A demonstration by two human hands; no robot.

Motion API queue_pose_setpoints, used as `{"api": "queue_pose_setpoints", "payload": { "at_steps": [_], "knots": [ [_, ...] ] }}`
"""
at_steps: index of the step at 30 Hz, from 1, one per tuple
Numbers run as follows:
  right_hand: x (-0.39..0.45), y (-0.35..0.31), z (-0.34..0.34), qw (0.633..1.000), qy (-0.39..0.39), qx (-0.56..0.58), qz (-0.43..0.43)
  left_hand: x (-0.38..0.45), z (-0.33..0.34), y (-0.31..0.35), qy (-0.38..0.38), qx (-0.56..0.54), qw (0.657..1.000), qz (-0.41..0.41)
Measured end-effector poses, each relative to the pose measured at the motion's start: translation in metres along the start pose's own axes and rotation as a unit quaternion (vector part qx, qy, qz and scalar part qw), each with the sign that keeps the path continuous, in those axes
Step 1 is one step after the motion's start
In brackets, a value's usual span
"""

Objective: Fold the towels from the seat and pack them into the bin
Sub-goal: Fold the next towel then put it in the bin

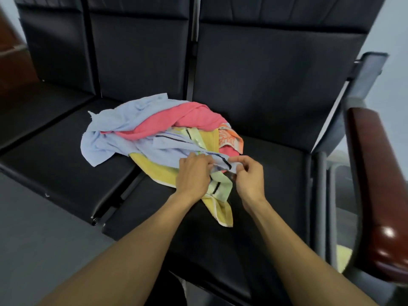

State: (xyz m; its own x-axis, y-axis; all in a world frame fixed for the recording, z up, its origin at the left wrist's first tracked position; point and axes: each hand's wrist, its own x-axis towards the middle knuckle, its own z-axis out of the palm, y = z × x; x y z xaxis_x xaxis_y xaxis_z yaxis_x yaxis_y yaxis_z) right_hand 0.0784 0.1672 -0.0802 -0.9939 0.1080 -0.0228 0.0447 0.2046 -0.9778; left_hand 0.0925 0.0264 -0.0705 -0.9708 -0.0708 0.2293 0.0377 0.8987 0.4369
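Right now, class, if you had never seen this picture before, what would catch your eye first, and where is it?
First, the bright heap of towels in the middle of the black seat: pale blue, pink, yellow and an orange patterned one, all crumpled together. Next, at the heap's near edge, the left hand and right hand pinch a striped blue towel. At the far right stands a glossy reddish wooden armrest.

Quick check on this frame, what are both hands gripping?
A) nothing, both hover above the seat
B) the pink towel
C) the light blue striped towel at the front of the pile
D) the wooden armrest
C: the left hand and right hand both pinch the near edge of the light blue striped towel, while the pink towel lies untouched further back in the pile.
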Motion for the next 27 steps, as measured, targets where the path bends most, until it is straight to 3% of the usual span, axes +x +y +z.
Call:
{"api": "queue_pose_setpoints", "payload": {
  "at_steps": [3, 7, 13, 18, 23, 27],
  "knots": [
    [-0.015, -0.014, -0.028, 1.000, 0.005, 0.006, -0.016, -0.016, -0.015, 0.035, -0.032, -0.116, 0.993, -0.006],
    [-0.038, -0.014, -0.050, 0.999, -0.038, -0.008, -0.035, -0.031, -0.015, 0.062, -0.049, -0.141, 0.989, 0.009],
    [-0.049, 0.010, -0.059, 0.992, -0.111, -0.033, -0.057, -0.030, -0.005, 0.049, -0.059, -0.180, 0.982, -0.023],
    [-0.029, 0.031, -0.048, 0.987, -0.038, -0.133, -0.083, -0.019, 0.011, 0.028, -0.101, -0.152, 0.983, -0.030],
    [-0.016, 0.039, -0.044, 0.991, -0.014, -0.105, -0.086, -0.008, 0.017, 0.019, -0.124, -0.177, 0.976, -0.010],
    [-0.013, 0.041, -0.049, 0.997, 0.007, -0.035, -0.074, -0.009, 0.021, 0.005, -0.146, -0.008, 0.989, 0.015]
  ]
}}
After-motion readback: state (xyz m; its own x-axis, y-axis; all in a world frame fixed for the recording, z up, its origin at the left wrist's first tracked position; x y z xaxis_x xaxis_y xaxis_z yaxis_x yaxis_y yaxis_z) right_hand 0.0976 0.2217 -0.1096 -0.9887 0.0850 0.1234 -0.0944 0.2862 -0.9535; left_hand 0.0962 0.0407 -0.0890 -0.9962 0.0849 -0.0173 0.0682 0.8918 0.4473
